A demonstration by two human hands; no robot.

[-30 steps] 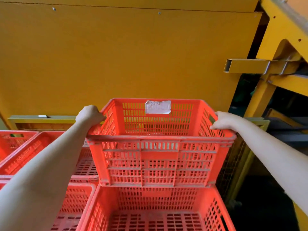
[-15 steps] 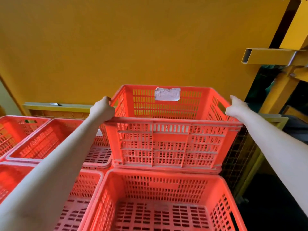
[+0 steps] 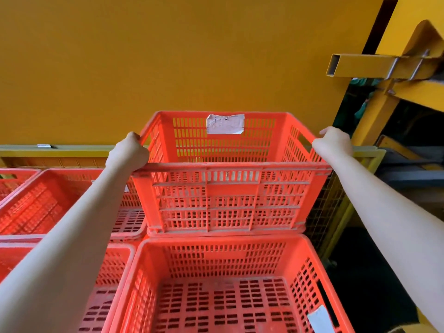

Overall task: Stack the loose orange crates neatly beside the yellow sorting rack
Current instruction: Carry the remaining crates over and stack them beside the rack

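The crate [image 3: 230,200] between the left grip [image 3: 128,152] and the right grip [image 3: 332,143] has travelled away from the person and down. A second ago its base hung over the far rim of the lower crate [image 3: 216,241], hiding that rim. Now the base is just behind the rim, level with it, and the whole rim shows beneath the grips. Whether it has landed on anything back there, I can't tell. Both arms have reached further out with it. The person's head has dipped too, bringing a white label [image 3: 319,318] in the lower crate into sight, well below the right grip.
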